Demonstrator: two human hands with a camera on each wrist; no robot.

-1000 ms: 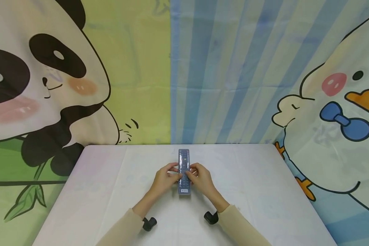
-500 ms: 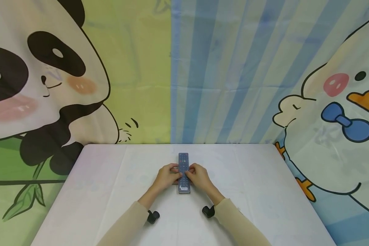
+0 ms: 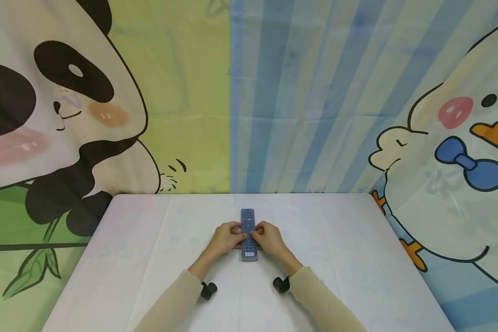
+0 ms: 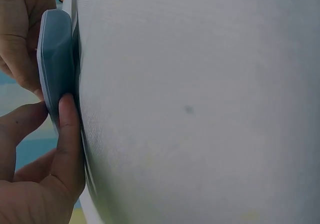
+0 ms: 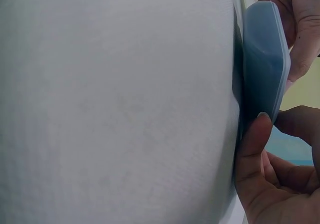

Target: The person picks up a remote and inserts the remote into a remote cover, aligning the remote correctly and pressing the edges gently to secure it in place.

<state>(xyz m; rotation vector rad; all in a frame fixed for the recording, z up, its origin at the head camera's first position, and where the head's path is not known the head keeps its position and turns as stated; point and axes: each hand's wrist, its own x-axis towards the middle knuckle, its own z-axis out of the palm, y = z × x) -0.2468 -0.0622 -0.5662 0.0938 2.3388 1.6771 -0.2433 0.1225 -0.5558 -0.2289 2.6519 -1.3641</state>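
Observation:
A slim blue-grey remote control (image 3: 248, 221) with rows of small buttons lies lengthwise, close over the white table, in the middle of the head view. My left hand (image 3: 224, 240) pinches its left edge, thumb on the button face. From the other side my right hand (image 3: 271, 240) pinches the right edge in the same manner. The left wrist view has the near end of the remote control (image 4: 57, 49) edge-on, with a left fingertip (image 4: 67, 107) against its side. In the right wrist view a right fingertip (image 5: 259, 129) touches the remote control's lower side (image 5: 262, 54).
The white-covered table (image 3: 348, 258) reaches back to a printed cloth wall, with a panda (image 3: 120, 170) on the left and a white duck (image 3: 431, 216) on the right. Small black wrist cameras (image 3: 209, 290) sit at both sleeve cuffs.
Both hands have brought the remote control down closer to the table, and its far end has dropped in view. The grips look the same; over the last half second there is hardly any movement.

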